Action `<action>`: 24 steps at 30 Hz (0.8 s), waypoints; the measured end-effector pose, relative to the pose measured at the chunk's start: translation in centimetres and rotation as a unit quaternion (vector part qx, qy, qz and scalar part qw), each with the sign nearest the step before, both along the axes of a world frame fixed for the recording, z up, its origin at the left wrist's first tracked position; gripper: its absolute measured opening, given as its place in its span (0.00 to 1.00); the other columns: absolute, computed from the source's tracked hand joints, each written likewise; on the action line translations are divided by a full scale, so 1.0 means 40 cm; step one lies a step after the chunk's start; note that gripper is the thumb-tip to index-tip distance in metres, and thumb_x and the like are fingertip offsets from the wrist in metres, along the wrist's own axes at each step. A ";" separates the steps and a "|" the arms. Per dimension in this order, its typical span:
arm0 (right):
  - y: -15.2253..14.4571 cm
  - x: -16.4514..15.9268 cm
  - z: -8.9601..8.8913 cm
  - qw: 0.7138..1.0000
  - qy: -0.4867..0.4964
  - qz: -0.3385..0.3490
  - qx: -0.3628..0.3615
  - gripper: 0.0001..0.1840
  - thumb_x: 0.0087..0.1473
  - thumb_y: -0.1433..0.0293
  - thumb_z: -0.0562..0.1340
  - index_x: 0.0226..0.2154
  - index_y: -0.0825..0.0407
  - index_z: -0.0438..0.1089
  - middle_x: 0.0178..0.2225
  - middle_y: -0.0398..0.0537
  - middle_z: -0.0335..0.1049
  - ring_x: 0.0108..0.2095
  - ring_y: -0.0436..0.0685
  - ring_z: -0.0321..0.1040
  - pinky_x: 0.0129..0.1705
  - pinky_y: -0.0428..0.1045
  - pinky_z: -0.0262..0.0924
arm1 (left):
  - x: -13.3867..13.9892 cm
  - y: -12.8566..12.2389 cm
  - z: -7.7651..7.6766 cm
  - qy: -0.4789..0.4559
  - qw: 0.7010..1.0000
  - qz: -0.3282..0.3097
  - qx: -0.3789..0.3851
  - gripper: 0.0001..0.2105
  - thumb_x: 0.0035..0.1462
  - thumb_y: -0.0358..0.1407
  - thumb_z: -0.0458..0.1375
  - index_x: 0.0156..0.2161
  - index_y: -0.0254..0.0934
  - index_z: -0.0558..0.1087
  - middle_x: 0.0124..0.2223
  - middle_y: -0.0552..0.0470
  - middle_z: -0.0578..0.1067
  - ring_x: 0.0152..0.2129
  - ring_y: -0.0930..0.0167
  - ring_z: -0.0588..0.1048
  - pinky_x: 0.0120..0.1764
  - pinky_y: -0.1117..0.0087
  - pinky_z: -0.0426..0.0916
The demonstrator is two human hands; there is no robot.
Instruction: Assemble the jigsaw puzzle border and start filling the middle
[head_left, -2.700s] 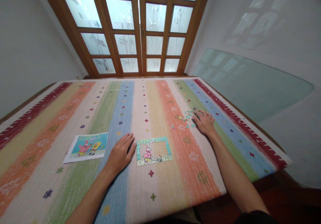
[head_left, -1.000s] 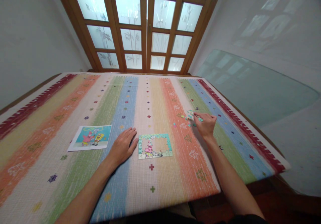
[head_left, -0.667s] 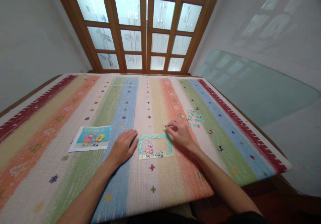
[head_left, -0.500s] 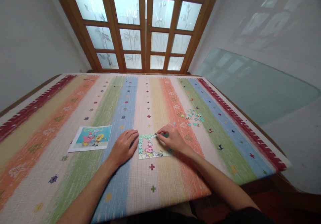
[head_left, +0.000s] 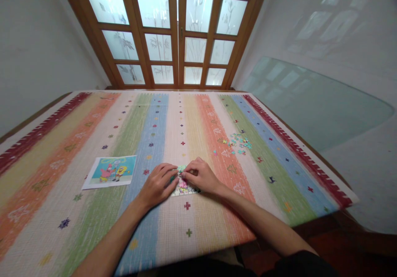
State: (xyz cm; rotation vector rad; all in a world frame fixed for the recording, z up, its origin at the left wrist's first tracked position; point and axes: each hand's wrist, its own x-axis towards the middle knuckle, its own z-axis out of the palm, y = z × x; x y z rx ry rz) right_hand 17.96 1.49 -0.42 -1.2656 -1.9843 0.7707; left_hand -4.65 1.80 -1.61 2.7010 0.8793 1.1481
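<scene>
While both hands press on the puzzle (head_left: 185, 186) near the tabletop's (head_left: 93, 235) front edge, the right hand (head_left: 200, 177) pinches what seems a piece, its grip narrow; the left hand (head_left: 158, 184) lies flat, steadying. Seating the piece likely needs careful alignment. Loose pieces (head_left: 238, 142) lie toward the right edge, the picture (head_left: 110, 172) left.

The puzzle (head_left: 183, 189) lies between the picture card (head_left: 110, 171), left, and loose pieces (head_left: 239, 142), right.
</scene>
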 end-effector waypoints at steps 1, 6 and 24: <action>-0.002 -0.002 0.001 1.000 0.011 0.001 -0.007 0.06 0.58 0.71 0.70 0.29 0.51 0.80 0.28 0.44 0.78 0.35 0.56 0.66 0.43 0.52 0.56 | 0.001 0.000 0.000 -0.006 1.000 0.005 0.003 0.07 0.68 0.31 0.60 0.50 0.37 0.74 0.46 0.45 0.80 0.45 0.62 0.76 0.49 0.59 0.74; -0.008 -0.006 0.005 0.998 0.052 0.013 -0.038 0.08 0.60 0.69 0.69 0.28 0.50 0.81 0.28 0.43 0.78 0.36 0.56 0.68 0.42 0.50 0.57 | 0.002 -0.002 0.006 -0.028 0.999 0.012 0.018 0.06 0.68 0.33 0.62 0.48 0.38 0.74 0.44 0.46 0.79 0.43 0.64 0.76 0.46 0.62 0.74; -0.011 -0.001 0.011 0.999 0.000 0.024 -0.029 0.08 0.62 0.69 0.68 0.31 0.52 0.80 0.29 0.45 0.77 0.37 0.56 0.66 0.45 0.53 0.54 | 0.007 0.000 0.009 -0.029 0.999 -0.025 0.025 0.09 0.68 0.29 0.60 0.51 0.37 0.74 0.44 0.46 0.78 0.42 0.65 0.76 0.46 0.63 0.74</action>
